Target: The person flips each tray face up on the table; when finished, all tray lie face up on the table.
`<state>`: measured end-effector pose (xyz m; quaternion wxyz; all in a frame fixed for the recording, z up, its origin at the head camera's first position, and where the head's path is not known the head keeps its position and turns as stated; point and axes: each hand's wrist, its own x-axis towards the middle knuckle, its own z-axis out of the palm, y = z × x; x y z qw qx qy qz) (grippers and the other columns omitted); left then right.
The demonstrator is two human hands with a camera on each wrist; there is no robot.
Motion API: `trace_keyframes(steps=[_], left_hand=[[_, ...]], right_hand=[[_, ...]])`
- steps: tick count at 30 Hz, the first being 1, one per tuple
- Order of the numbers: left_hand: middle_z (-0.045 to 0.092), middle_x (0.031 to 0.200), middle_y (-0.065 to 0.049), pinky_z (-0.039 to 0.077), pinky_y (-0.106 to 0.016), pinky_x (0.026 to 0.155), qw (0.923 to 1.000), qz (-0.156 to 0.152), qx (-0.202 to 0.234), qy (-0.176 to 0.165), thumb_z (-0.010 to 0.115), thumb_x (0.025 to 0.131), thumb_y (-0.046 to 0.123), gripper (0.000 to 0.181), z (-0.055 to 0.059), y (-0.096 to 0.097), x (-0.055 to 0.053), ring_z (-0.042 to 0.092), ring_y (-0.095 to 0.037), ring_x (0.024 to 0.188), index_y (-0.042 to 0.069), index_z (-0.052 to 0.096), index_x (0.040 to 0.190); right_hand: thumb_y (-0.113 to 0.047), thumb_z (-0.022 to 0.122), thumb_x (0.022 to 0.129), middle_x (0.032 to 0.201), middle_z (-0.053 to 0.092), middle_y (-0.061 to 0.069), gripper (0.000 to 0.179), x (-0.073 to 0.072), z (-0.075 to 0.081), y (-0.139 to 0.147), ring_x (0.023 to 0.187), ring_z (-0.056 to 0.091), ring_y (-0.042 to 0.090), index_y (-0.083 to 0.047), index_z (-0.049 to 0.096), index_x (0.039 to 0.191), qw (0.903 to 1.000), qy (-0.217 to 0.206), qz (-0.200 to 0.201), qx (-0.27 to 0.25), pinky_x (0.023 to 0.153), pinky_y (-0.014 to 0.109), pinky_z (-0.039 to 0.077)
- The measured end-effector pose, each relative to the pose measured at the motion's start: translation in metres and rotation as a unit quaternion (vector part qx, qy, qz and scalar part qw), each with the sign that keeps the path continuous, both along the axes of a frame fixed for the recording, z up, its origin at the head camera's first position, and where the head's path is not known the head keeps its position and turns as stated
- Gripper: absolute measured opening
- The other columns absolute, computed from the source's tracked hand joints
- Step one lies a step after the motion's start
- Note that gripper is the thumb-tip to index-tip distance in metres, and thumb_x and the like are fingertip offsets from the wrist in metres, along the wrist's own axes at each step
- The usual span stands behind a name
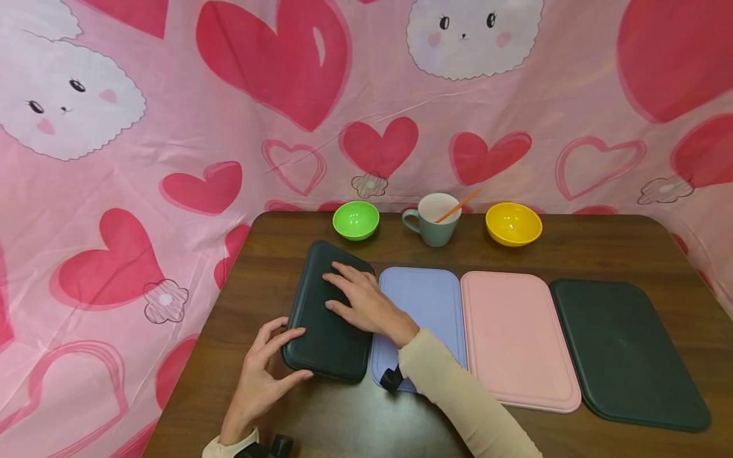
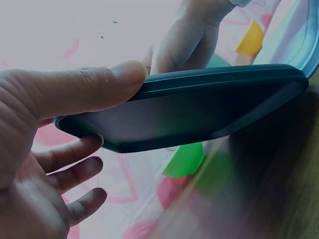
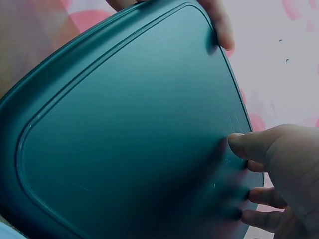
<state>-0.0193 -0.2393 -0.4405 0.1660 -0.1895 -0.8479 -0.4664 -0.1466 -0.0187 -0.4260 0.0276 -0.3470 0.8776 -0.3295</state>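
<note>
A shallow dark green tray is tilted over the left part of the table, its flat grooved face up and its hollow side showing in the left wrist view. My left hand grips its near left corner, thumb on the near edge and fingers at the left side. My right hand rests on the upper face, fingers spread and fairly straight; in the right wrist view the fingertips of that hand lie close to one edge. The tray overlaps a blue cutting board to its right.
A pink board and a larger dark green board lie further right on the brown table. Along the back stand a green bowl, a mug with an orange stick, and a yellow bowl. A heart-patterned cloth hangs behind.
</note>
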Motion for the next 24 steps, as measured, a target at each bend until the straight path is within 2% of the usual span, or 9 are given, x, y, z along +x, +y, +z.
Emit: trace_keyframes(steps=[7, 18, 24], left_hand=[[0.052, 0.129, -0.020, 0.037, -0.007, 0.106, 0.9996, -0.013, 0.003, 0.025, 0.092, 0.056, -0.007, 0.072, 0.003, 0.003, 0.000, 0.047, -0.001, 0.123, 0.002, 0.067, 0.123], [0.053, 0.130, -0.018, 0.038, -0.007, 0.105, 0.9994, -0.007, -0.011, 0.031, 0.093, 0.056, -0.005, 0.072, 0.011, 0.008, 0.005, 0.046, -0.002, 0.125, 0.005, 0.069, 0.122], [0.054, 0.127, -0.020, 0.037, -0.008, 0.107, 0.9984, -0.014, -0.011, 0.054, 0.092, 0.053, -0.008, 0.072, 0.011, 0.009, 0.006, 0.045, -0.004, 0.125, 0.002, 0.069, 0.121]], right_hand=[[-0.034, 0.063, 0.098, 0.162, 0.036, 0.014, 0.055, 0.004, 0.004, 0.000, 0.149, 0.037, 0.030, -0.015, 0.049, 0.147, 0.9999, 0.001, 0.005, -0.014, 0.119, 0.057, 0.029], [-0.035, 0.064, 0.097, 0.162, 0.036, 0.012, 0.056, 0.011, 0.014, 0.001, 0.148, 0.039, 0.029, -0.016, 0.049, 0.147, 0.9996, -0.001, 0.006, -0.028, 0.118, 0.058, 0.030], [-0.034, 0.065, 0.097, 0.160, 0.038, 0.013, 0.056, 0.014, 0.016, 0.002, 0.147, 0.042, 0.029, -0.014, 0.050, 0.147, 0.9992, 0.008, 0.005, -0.038, 0.117, 0.057, 0.033]])
